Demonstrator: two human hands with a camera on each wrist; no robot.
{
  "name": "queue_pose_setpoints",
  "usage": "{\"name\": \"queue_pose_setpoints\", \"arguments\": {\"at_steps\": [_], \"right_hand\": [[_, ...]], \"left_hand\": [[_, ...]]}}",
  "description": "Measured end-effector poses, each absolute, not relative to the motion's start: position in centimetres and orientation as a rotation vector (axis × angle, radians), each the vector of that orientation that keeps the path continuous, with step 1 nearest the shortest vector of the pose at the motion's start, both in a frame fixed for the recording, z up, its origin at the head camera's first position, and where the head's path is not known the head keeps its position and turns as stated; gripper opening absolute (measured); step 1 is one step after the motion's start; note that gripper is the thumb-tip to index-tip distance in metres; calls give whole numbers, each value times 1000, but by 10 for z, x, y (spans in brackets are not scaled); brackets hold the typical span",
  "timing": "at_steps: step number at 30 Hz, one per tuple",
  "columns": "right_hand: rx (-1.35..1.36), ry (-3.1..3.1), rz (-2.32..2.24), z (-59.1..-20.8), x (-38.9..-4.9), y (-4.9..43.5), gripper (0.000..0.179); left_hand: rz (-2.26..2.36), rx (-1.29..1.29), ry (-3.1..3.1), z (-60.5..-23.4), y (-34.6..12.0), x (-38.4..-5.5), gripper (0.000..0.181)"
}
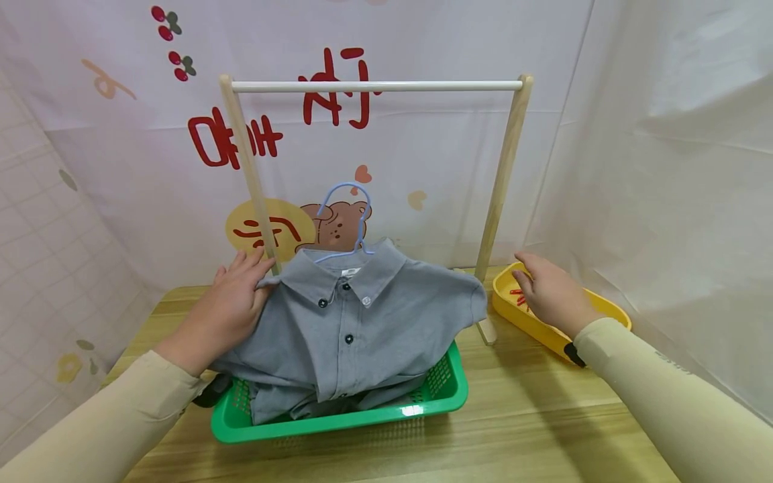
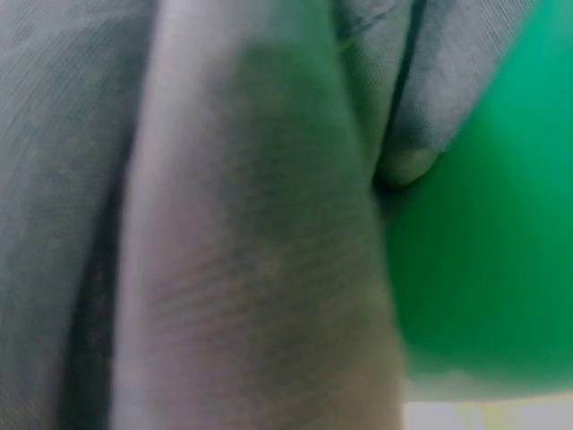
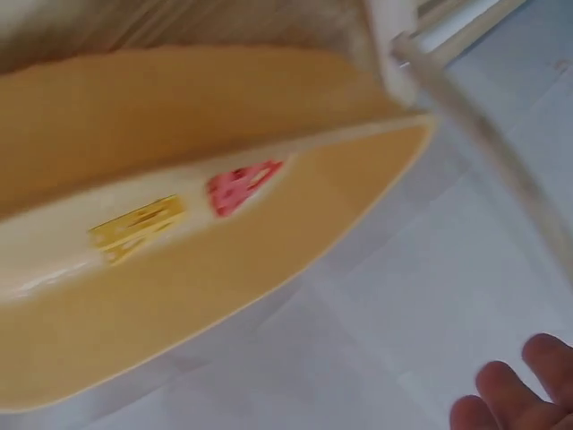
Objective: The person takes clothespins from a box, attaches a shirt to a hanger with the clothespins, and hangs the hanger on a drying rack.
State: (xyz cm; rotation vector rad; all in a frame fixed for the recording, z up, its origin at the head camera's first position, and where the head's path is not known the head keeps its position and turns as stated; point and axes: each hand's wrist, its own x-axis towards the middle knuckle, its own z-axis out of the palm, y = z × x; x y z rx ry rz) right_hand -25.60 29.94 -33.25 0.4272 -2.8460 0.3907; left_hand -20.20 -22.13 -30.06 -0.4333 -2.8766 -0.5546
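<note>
A grey button-up shirt (image 1: pixel 353 322) lies over a green basket (image 1: pixel 338 421), with a light-blue hanger (image 1: pixel 360 228) inside its collar. My left hand (image 1: pixel 232 305) touches the shirt's left-side shoulder, back of the hand up and fingers extended. The left wrist view is filled by blurred sleeve, grey cloth (image 2: pixel 54 179) and the basket's green wall (image 2: pixel 483 278). My right hand (image 1: pixel 552 295) is over the yellow tray (image 1: pixel 537 330), fingers loosely extended, nothing between them. Small red pieces (image 3: pixel 240 186) and yellow pieces (image 3: pixel 136 228) like clothespins lie inside it.
Behind the basket stands a wooden rack with a white rail (image 1: pixel 374 86); its right post (image 1: pixel 504 181) rises between shirt and tray. All stand on a wood-grain table (image 1: pixel 513 422). Printed white cloth (image 1: pixel 423 147) hangs behind and at both sides.
</note>
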Motion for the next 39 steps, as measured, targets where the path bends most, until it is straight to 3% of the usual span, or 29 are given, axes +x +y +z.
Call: {"name": "queue_pose_setpoints", "arguments": {"at_steps": [8, 17, 23, 39], "right_hand": [[290, -3092, 231, -345, -266, 335, 56], [375, -3222, 21, -354, -263, 370, 49], [378, -3347, -101, -363, -262, 383, 29], [189, -3426, -51, -382, -259, 406, 19]], "left_hand": [[-555, -445, -2877, -303, -224, -201, 52], [-547, -450, -2861, -303, -226, -200, 51], [-539, -446, -2862, -303, -225, -200, 51], [-524, -442, -2867, -303, -223, -199, 51]]}}
